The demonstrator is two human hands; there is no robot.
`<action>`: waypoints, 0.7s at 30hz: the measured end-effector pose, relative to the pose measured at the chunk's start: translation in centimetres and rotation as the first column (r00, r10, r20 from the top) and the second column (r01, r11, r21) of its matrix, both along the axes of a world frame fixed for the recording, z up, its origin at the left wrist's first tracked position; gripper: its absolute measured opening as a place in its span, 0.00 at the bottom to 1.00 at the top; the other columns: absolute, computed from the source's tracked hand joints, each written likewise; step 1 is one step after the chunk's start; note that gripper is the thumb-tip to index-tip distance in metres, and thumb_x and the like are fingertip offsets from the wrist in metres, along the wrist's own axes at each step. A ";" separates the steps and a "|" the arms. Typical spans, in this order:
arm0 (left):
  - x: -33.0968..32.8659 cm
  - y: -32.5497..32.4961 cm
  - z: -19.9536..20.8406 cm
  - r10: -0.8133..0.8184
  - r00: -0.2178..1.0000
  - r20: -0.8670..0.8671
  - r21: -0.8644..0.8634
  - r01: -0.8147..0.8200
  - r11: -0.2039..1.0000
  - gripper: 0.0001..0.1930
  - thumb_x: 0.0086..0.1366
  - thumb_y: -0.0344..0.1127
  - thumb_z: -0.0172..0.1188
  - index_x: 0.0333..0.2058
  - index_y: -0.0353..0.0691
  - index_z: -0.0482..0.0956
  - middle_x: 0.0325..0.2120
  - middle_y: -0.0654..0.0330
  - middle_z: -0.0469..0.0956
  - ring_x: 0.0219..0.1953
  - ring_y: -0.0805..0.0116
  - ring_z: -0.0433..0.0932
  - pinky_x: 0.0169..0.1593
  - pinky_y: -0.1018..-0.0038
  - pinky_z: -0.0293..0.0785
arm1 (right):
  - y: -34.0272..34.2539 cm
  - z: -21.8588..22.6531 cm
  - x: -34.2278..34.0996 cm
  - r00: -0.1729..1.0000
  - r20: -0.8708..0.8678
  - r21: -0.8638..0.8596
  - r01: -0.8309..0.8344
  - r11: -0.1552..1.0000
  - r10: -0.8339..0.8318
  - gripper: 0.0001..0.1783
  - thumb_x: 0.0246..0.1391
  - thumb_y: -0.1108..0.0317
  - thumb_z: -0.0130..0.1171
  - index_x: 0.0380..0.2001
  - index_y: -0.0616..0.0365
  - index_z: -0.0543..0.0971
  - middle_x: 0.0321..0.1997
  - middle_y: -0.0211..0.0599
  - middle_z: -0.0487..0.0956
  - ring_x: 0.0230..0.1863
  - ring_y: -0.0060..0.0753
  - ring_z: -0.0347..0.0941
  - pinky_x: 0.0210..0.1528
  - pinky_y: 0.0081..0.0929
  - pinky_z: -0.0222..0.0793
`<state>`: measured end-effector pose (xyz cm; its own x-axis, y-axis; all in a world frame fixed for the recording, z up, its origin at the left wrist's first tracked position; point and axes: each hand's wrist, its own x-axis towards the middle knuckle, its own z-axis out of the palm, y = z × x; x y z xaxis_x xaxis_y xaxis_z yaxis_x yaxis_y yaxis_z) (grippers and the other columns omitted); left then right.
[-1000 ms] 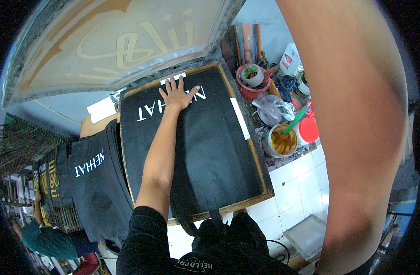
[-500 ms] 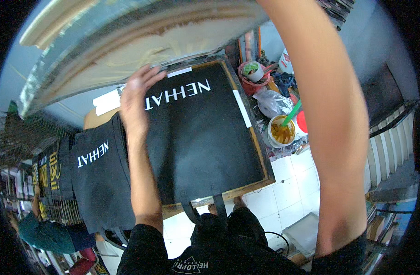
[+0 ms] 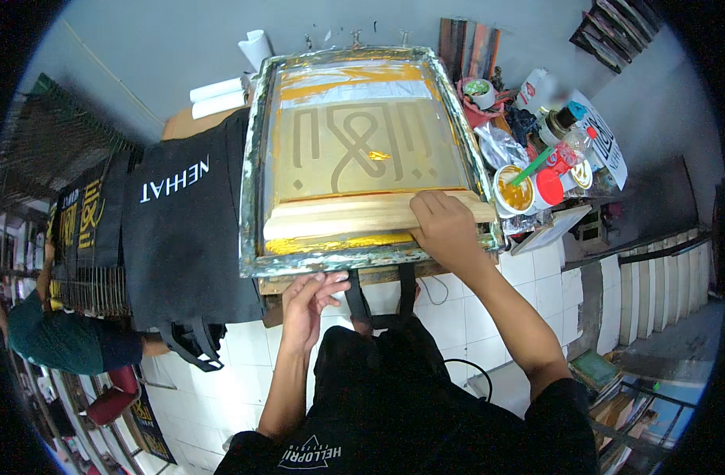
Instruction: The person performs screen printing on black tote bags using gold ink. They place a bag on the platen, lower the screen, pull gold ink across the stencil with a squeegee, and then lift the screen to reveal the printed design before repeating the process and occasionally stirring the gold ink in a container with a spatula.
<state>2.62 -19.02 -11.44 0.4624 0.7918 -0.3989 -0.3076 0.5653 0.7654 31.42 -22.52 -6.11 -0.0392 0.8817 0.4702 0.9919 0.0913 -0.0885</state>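
Hands: two | right [image 3: 446, 229] grips one squeegee [image 3: 339, 219] | left [image 3: 305, 303] near one screen frame [image 3: 259, 158]

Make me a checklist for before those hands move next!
1. Right hand gripping the long, pale wooden bar: ok.
2. Bright yellow paint beside the bar: ok.
3. Tan, patterned mesh sheet free of smears: not ok; a small yellow smear is on it.
4. Left hand holding the rectangular, paint-smeared frame: cannot tell; its fingers are at the near edge.
5. Two black fabric straps off the mesh: ok; they hang beyond the frame.
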 end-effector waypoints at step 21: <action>-0.7 1.8 -0.1 -0.128 0.988 -0.086 -0.205 0.108 0.973 0.18 0.64 0.26 0.54 0.48 0.16 0.74 0.48 0.33 0.82 0.46 0.48 0.86 0.36 0.70 0.87 | 3.1 0.6 0.3 0.999 -0.006 -0.324 -0.052 0.945 0.053 0.13 0.47 0.66 0.65 0.36 0.57 0.78 0.35 0.41 0.81 0.41 0.47 0.81 0.44 0.47 0.76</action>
<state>1.89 -17.27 -11.57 0.4985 0.6344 -0.5908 -0.1590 0.7368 0.6571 31.69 -19.41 -5.50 -0.0906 0.9830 0.1599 0.9867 0.1104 -0.1192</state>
